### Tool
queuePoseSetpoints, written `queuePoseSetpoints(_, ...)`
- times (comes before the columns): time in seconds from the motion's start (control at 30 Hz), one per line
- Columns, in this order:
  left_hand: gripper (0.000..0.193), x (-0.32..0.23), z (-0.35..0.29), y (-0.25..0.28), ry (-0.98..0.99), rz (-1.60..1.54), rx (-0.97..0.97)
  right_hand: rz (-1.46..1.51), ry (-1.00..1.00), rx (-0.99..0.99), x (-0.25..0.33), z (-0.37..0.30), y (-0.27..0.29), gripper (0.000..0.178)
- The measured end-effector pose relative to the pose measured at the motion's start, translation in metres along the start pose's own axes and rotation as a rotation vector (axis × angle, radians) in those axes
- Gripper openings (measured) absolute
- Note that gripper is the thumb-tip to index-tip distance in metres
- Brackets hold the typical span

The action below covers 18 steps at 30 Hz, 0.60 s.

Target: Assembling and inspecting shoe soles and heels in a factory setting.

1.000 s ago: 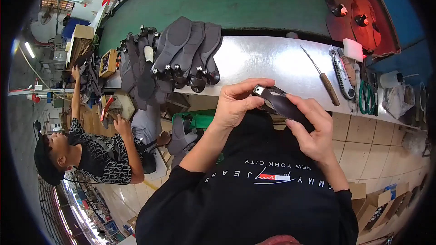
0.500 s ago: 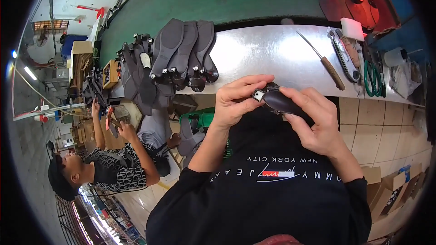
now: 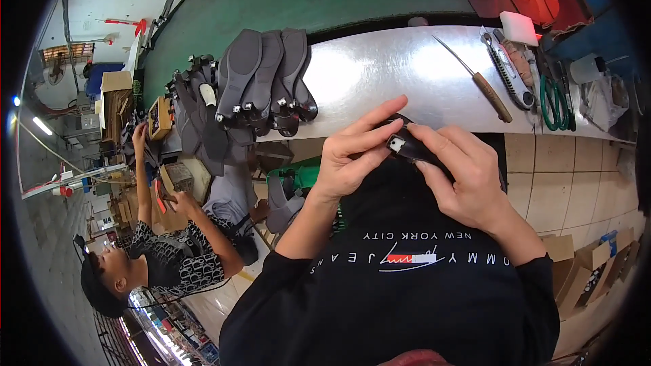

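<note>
ok, both hands (image 3: 468,173) hold dk shoe pc (image 3: 411,152) nr metal bench (image 3: 366,81)

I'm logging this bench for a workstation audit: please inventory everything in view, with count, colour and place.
Shoe heel piece: one, dark with whitish end, held near centre
Heeled insoles: several overlapping, grey and black, left of worktop's bare area
Worktop: one, silver, beyond heel piece
Awl: one, brown handle, on worktop
Utility knife: at least one, grey and black, right of awl
Scissors: one pair, green handles, right of knife
Block: one, white, beyond knife
Plastic bag: one, clear, far right
Cardboard boxes: several, brown, lower right
Co-worker: one, black-and-white patterned top, left
Background items: too small to count
Left hand: one, bare, piece's left
Right hand: one, bare, piece's right
</note>
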<state>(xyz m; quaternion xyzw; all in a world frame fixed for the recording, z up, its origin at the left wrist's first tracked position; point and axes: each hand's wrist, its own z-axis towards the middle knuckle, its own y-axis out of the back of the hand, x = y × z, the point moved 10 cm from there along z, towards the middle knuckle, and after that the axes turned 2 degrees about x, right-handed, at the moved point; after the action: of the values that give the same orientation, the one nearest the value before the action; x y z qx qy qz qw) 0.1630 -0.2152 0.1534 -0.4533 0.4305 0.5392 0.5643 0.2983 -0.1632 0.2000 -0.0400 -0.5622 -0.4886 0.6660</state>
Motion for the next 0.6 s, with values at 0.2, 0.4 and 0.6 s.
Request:
queuePoseSetpoints(0.2,0.05,0.013,0.002,-0.009,0.196,-0.088,-0.101,0.121,-0.137,-0.008,-0.026,-0.004,-0.006,0.038)
queuePoseSetpoints(0.4,0.052,0.024,-0.001,-0.01,0.307,-0.087,-0.11,0.165,-0.115,-0.016,-0.032,-0.007,-0.011,0.024)
queuePoseSetpoints(0.6,0.05,0.017,0.0,-0.012,0.324,-0.053,-0.18,-0.03,-0.042,-0.01,-0.019,-0.003,-0.008,0.022)
